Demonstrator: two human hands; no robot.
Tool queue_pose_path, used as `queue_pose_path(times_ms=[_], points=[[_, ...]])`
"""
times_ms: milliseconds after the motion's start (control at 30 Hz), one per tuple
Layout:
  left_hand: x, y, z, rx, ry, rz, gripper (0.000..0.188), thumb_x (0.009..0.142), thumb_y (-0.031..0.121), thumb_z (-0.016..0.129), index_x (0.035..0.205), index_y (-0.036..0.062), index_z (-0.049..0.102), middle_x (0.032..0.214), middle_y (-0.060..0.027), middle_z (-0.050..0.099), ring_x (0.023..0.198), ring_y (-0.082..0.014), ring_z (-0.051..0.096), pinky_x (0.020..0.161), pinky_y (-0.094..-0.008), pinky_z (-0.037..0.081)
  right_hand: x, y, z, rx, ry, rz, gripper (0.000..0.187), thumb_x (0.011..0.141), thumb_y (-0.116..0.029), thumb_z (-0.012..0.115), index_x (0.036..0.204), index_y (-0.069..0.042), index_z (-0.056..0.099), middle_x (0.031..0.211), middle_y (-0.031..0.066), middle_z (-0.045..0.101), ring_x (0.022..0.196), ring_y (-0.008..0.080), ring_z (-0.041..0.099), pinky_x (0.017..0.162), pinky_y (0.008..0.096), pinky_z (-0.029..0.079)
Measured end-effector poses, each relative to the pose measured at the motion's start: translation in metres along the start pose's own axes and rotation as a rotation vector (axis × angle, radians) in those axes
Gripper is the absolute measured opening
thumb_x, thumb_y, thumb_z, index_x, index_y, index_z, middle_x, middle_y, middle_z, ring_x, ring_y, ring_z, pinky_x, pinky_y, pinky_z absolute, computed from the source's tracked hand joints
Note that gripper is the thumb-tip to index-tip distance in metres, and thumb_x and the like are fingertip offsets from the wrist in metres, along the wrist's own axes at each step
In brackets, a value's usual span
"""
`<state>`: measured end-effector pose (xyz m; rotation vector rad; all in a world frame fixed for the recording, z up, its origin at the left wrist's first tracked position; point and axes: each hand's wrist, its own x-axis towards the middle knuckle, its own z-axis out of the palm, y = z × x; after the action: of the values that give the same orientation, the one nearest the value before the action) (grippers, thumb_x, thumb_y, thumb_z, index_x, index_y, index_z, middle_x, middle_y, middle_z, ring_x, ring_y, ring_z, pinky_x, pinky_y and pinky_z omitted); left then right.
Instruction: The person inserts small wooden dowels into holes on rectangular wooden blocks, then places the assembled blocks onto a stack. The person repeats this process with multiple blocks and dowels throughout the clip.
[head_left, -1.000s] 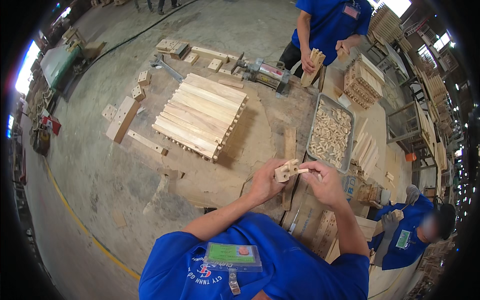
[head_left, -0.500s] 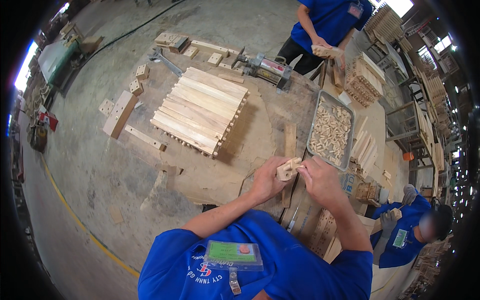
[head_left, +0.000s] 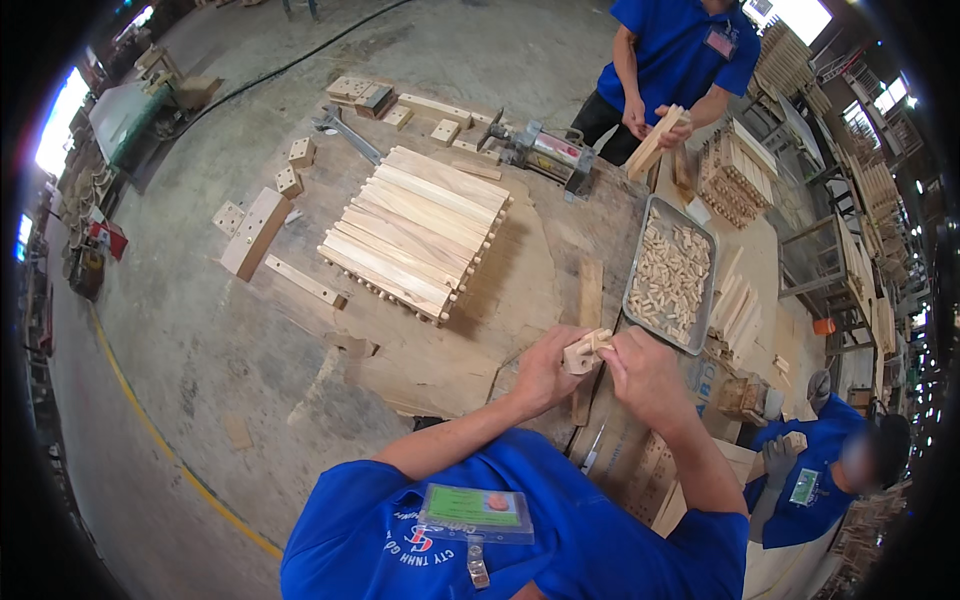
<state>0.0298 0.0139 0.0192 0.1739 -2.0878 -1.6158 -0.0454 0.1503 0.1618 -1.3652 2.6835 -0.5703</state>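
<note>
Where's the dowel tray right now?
In the head view, the tray is right of centre, just beyond the right hand, with wooden strips along its right side.

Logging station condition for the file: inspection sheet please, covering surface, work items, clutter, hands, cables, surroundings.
Surface: wooden workbench, partly covered by a brown sheet.
Work items: drilled wooden block, metal tray of dowels, stack of slats.
Clutter: wrench, metal cylinder device, loose drilled pieces.
Hands: left hand grips the block; right hand at its end, grip unclear.
Cables: dark cable or hose on the floor.
Surroundings: one co-worker beyond the bench, another at right; yellow floor line.
</note>
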Motion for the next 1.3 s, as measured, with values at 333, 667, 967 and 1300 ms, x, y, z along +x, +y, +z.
queue_pose_path(times_ms=[333, 667, 967, 1300], points=[[-0.002, -0.002, 0.005, 0.044, 0.001, -0.009, 0.048, 0.082, 0.016, 0.092, 0.126, 0.0095, 0.073, 0.113, -0.0117, 0.073, 0.102, -0.0317, 0.073, 0.088, -0.0398, 0.058, -0.006, 0.004, -0.001, -0.020, 0.039, -0.011, 0.016, 0.099, -0.014, 0.072, 0.100, 0.000, 0.067, 0.089, 0.0161, 0.063, 0.080, 0.0337, 0.067, 0.069, 0.0449, 0.052], [0.002, -0.003, -0.001, -0.034, 0.012, -0.068, 0.048, 0.085, 0.016, 0.091, 0.128, 0.0077, 0.072, 0.111, -0.0118, 0.073, 0.101, -0.0279, 0.073, 0.088, -0.0373, 0.057, -0.068, 0.086, 0.052, 1.445, -0.041, 0.836, 0.016, 0.102, 0.001, 0.062, 0.117, -0.003, 0.062, 0.106, 0.0102, 0.068, 0.101, 0.0250, 0.072, 0.092, 0.0394, 0.061], [0.001, -0.005, -0.002, -0.047, 0.002, -0.124, 0.047, 0.087, 0.016, 0.089, 0.129, 0.0056, 0.071, 0.112, -0.0116, 0.073, 0.102, -0.0264, 0.073, 0.089, -0.0367, 0.057, -0.073, 0.064, 0.052, 1.276, -0.026, 0.784, 0.023, 0.098, -0.004, 0.077, 0.113, 0.000, 0.060, 0.097, 0.0091, 0.071, 0.078, 0.0208, 0.075, 0.066, 0.0310, 0.063], [-0.002, -0.010, 0.001, -0.049, -0.004, -0.095, 0.050, 0.090, 0.019, 0.089, 0.134, 0.0069, 0.069, 0.114, -0.0122, 0.073, 0.105, -0.0261, 0.073, 0.091, -0.0365, 0.057, -0.040, 0.013, 0.002, 0.752, 0.055, 0.317, 0.012, 0.100, -0.007, 0.074, 0.108, 0.001, 0.071, 0.084, 0.0035, 0.069, 0.068, 0.0095, 0.067, 0.060, 0.0242, 0.055]])
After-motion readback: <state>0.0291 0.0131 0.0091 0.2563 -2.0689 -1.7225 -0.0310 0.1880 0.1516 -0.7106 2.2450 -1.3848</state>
